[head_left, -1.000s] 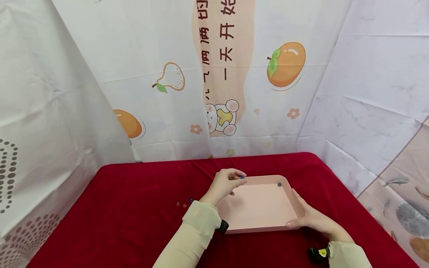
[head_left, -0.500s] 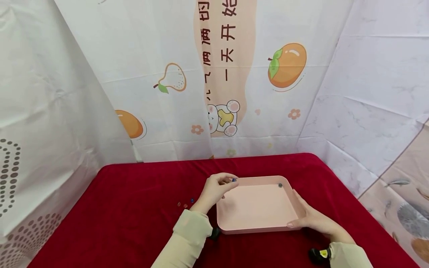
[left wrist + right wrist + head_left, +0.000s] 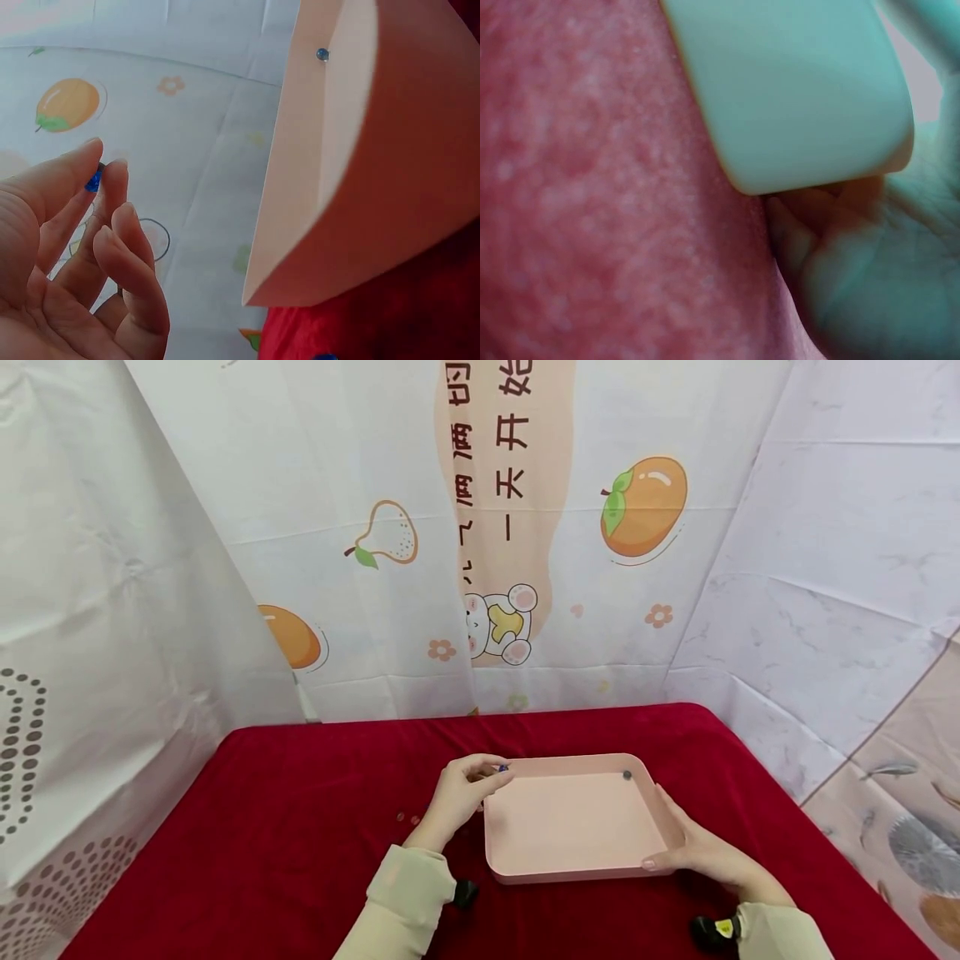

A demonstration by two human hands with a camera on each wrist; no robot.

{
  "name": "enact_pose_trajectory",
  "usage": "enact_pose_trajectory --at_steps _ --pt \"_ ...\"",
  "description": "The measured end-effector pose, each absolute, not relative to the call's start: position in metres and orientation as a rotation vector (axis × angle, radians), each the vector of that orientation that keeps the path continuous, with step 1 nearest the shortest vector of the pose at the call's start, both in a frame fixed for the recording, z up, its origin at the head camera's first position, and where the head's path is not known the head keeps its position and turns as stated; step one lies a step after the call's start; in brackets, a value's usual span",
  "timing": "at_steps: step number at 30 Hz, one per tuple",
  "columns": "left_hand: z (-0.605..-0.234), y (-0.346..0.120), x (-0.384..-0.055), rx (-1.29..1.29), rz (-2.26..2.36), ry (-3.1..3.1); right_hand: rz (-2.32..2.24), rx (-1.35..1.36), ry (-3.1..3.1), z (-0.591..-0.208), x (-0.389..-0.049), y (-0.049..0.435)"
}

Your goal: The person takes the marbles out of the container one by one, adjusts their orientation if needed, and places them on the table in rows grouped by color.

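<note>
My left hand pinches a small blue marble between thumb and forefinger, up over the back left corner of a shallow pink tray. The other fingers of that hand are loosely bent in the left wrist view. A grey-blue marble lies inside the tray at its back right corner. My right hand holds the tray by its front right corner, thumb at the front edge and fingers along the right wall. In the right wrist view, fingers reach under the tray's corner.
Two reddish clear marbles lie on the red cloth left of the tray, partly beside my left forearm. Another blue marble shows at the bottom of the left wrist view. A printed white curtain hangs behind the table.
My left hand has moved left and slightly down with the blue marble, from over the tray to its back left corner. The right hand and the tray have stayed put.
</note>
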State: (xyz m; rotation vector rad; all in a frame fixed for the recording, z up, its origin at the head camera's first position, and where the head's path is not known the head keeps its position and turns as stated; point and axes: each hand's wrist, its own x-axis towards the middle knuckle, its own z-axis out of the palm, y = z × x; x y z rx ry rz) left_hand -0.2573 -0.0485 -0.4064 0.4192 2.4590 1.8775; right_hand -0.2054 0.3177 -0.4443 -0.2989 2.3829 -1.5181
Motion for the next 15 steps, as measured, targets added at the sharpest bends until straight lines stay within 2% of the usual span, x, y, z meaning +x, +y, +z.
enact_pose_trajectory --at_steps 15 --pt "-0.412 -0.065 -0.252 0.32 1.925 2.455 -1.459 -0.292 2.407 -0.443 -0.206 0.318"
